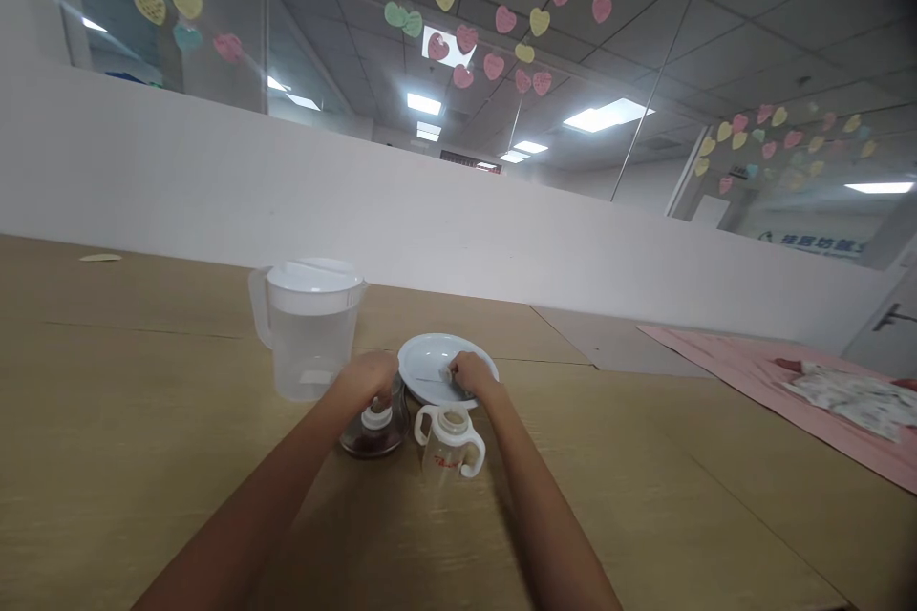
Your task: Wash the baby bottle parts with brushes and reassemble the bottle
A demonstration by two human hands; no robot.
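My left hand (373, 376) reaches down over a dark, shiny round dish (369, 444), its fingers closed at the top of a white bottle collar (376, 416). My right hand (471, 371) is inside a white plate (430, 344), fingers pinched together beside something small and pale. What they hold is too small to name. Between my forearms stands a clear baby bottle (445, 463) with two white handles and red lettering, its top uncovered. The plate sits just behind the bottle, and the dish is to its left.
A translucent lidded pitcher (315, 344) stands behind and left of the dish. On the right, a pink cloth (723, 368) carries a doll-like figure in patterned white clothing (845, 398). A white partition (430, 220) with glass above borders the table's back (608, 477).
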